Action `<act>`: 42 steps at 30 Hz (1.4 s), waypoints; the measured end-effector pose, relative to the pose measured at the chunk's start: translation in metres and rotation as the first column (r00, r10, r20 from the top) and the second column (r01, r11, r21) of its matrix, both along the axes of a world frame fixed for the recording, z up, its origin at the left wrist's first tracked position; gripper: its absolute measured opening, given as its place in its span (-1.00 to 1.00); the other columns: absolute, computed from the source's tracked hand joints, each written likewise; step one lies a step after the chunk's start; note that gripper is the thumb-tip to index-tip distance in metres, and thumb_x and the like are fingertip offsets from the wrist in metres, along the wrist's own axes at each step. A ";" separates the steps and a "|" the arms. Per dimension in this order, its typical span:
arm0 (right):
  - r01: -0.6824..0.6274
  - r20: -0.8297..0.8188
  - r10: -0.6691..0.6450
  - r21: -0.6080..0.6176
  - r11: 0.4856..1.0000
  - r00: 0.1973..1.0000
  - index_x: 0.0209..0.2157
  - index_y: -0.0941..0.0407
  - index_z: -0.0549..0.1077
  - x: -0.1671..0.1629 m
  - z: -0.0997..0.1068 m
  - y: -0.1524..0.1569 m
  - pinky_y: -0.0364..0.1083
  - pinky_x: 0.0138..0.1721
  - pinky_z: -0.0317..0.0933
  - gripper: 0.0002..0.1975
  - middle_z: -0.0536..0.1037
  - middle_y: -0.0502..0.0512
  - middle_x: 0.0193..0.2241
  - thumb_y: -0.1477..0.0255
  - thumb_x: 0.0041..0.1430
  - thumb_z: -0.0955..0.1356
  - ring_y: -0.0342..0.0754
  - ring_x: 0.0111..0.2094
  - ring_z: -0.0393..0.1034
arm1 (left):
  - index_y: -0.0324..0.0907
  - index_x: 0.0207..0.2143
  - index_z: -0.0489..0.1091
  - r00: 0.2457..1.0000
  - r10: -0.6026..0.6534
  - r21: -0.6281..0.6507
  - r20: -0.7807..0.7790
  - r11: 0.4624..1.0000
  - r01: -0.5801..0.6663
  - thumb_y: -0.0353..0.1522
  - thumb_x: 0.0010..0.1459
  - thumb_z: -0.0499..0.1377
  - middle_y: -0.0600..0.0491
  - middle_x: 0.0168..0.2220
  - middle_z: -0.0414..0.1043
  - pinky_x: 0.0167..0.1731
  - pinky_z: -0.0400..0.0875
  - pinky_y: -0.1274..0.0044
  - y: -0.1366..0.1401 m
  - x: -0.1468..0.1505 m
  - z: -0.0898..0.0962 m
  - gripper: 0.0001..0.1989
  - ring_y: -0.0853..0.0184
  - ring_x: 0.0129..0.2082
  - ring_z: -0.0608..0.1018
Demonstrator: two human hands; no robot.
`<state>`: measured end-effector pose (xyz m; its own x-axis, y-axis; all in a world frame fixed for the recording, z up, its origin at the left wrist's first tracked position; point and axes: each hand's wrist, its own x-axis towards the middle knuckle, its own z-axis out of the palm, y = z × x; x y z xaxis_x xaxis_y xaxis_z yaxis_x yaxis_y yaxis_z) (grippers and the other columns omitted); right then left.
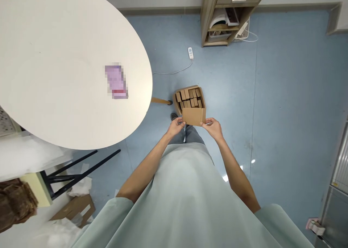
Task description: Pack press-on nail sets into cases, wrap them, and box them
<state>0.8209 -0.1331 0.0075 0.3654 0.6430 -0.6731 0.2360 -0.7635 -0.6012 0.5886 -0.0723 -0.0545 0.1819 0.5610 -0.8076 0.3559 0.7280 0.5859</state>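
Between my two hands I hold a small flat brown cardboard box [192, 116] in front of my legs. My left hand [176, 126] pinches its left edge, thumb on the near face. On the opposite edge, my right hand [214, 127] has the same kind of grip. Just beyond the box, a larger open container [203, 96] on the floor holds several small brown cardboard boxes [187, 93] stood in rows. The held box hides the container's near side.
A round white table [81, 125] fills the left, with a blurred purple item [116, 82] on it. A table leg [160, 101] stands beside the container. A white power strip [190, 53] with a cord lies beyond. A wooden cabinet [208, 16] stands at the back.
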 end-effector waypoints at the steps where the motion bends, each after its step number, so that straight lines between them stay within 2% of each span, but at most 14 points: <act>1: -0.017 0.028 0.018 -0.017 1.000 0.999 -0.22 0.06 0.54 -0.002 -0.003 0.006 0.01 -0.16 0.45 -0.62 0.70 0.09 -0.20 0.15 -0.01 0.54 0.03 -0.28 0.60 | -0.26 0.12 0.47 1.000 0.004 -0.010 -0.009 1.000 -0.004 -0.29 0.16 0.39 -0.27 0.20 0.52 0.04 0.60 0.23 0.005 0.004 -0.005 -0.50 0.14 -0.04 0.68; 5: -0.086 0.133 0.090 -0.036 0.996 0.987 -0.19 0.05 0.53 -0.009 -0.020 0.035 0.03 -0.11 0.43 -0.67 0.70 0.09 -0.17 0.18 0.06 0.51 0.03 -0.29 0.58 | -0.26 0.20 0.43 1.000 0.020 -0.052 0.011 0.998 -0.019 -0.30 0.16 0.38 -0.27 0.30 0.45 0.14 0.55 0.21 0.025 0.020 -0.033 -0.43 0.04 0.15 0.61; 9: -0.173 0.258 0.176 -0.032 0.984 0.950 -0.14 0.07 0.53 -0.007 -0.059 0.062 0.07 -0.05 0.42 -0.67 0.65 0.16 -0.08 0.19 0.12 0.48 0.09 -0.19 0.56 | -0.24 0.23 0.45 0.999 0.002 -0.067 0.050 0.998 0.001 -0.27 0.18 0.38 -0.28 0.35 0.39 0.23 0.47 0.15 0.044 0.037 -0.072 -0.42 -0.02 0.29 0.52; 13: -0.187 0.347 0.200 -0.071 0.980 0.916 -0.08 0.10 0.51 -0.002 -0.120 0.086 0.11 -0.01 0.42 -0.64 0.59 0.22 -0.03 0.18 0.18 0.44 0.17 -0.08 0.53 | -0.18 0.24 0.46 0.991 -0.027 -0.083 0.134 0.996 0.038 -0.25 0.28 0.31 -0.21 0.36 0.39 0.23 0.47 0.16 0.066 0.057 -0.118 -0.50 0.03 0.27 0.53; 18: -0.165 0.388 0.204 -0.130 0.978 0.899 0.01 0.16 0.47 0.003 -0.214 0.114 0.16 0.04 0.39 -0.60 0.53 0.30 0.03 0.23 0.22 0.44 0.23 -0.01 0.49 | -0.18 0.25 0.45 0.985 -0.009 -0.082 0.175 0.996 0.024 -0.35 0.36 0.21 -0.15 0.33 0.44 0.22 0.49 0.19 0.094 0.080 -0.180 -0.57 0.09 0.24 0.56; 22: -0.173 0.417 0.208 -0.121 0.977 0.885 0.04 0.17 0.45 0.000 -0.288 0.135 0.11 0.04 0.39 -0.59 0.51 0.33 0.06 0.22 0.28 0.41 0.22 0.05 0.47 | -0.15 0.26 0.44 0.989 -0.004 -0.075 0.148 0.997 0.016 -0.37 0.37 0.19 -0.12 0.33 0.45 0.25 0.46 0.17 0.107 0.084 -0.229 -0.57 0.11 0.27 0.54; 25: -0.207 0.435 0.261 -0.168 0.964 0.862 0.06 0.19 0.43 -0.008 -0.332 0.151 0.08 0.01 0.40 -0.61 0.49 0.33 0.08 0.25 0.32 0.39 0.19 0.04 0.48 | -0.13 0.27 0.43 0.992 0.024 -0.072 0.126 0.997 -0.015 -0.33 0.38 0.20 -0.12 0.35 0.42 0.25 0.46 0.21 0.114 0.081 -0.260 -0.57 0.13 0.30 0.51; 28: -0.227 0.442 0.308 -0.228 0.947 0.842 0.08 0.19 0.43 -0.019 -0.366 0.165 0.07 -0.02 0.41 -0.63 0.48 0.32 0.10 0.28 0.34 0.39 0.19 0.02 0.51 | -0.14 0.26 0.44 0.992 0.051 -0.079 0.116 0.996 -0.042 -0.32 0.37 0.22 -0.15 0.33 0.44 0.24 0.45 0.23 0.120 0.077 -0.286 -0.57 0.12 0.31 0.50; 32: -0.224 0.460 0.313 -0.239 0.945 0.831 0.10 0.19 0.42 -0.031 -0.407 0.180 0.08 -0.05 0.43 -0.64 0.48 0.35 0.13 0.30 0.37 0.38 0.20 -0.01 0.54 | -0.15 0.22 0.46 0.993 0.065 -0.096 0.097 0.994 -0.056 -0.35 0.36 0.19 -0.15 0.31 0.46 0.21 0.47 0.24 0.124 0.067 -0.313 -0.60 0.16 0.23 0.56; 36: -0.232 0.447 0.327 -0.255 0.939 0.833 0.11 0.19 0.41 -0.036 -0.442 0.190 0.11 -0.02 0.45 -0.67 0.46 0.39 0.16 0.35 0.40 0.36 0.22 0.02 0.54 | -0.14 0.22 0.46 0.993 0.092 -0.096 0.071 0.992 -0.085 -0.37 0.35 0.16 -0.14 0.31 0.46 0.21 0.47 0.27 0.125 0.051 -0.329 -0.59 0.21 0.19 0.59; 39: -0.227 0.426 0.331 -0.277 0.934 0.842 0.14 0.20 0.40 -0.038 -0.453 0.194 0.13 0.02 0.44 -0.68 0.46 0.41 0.17 0.36 0.44 0.34 0.22 0.05 0.55 | -0.15 0.22 0.47 0.992 0.105 -0.094 0.063 0.991 -0.099 -0.37 0.34 0.18 -0.16 0.32 0.46 0.22 0.46 0.26 0.125 0.043 -0.331 -0.59 0.20 0.18 0.59; 42: -0.227 0.419 0.353 -0.320 0.920 0.837 0.12 0.21 0.43 -0.038 -0.448 0.192 0.12 0.03 0.44 -0.66 0.50 0.41 0.16 0.31 0.45 0.37 0.23 0.06 0.55 | -0.16 0.21 0.48 0.990 0.125 -0.107 0.058 0.987 -0.119 -0.37 0.32 0.21 -0.18 0.32 0.45 0.21 0.46 0.24 0.125 0.037 -0.323 -0.58 0.17 0.18 0.59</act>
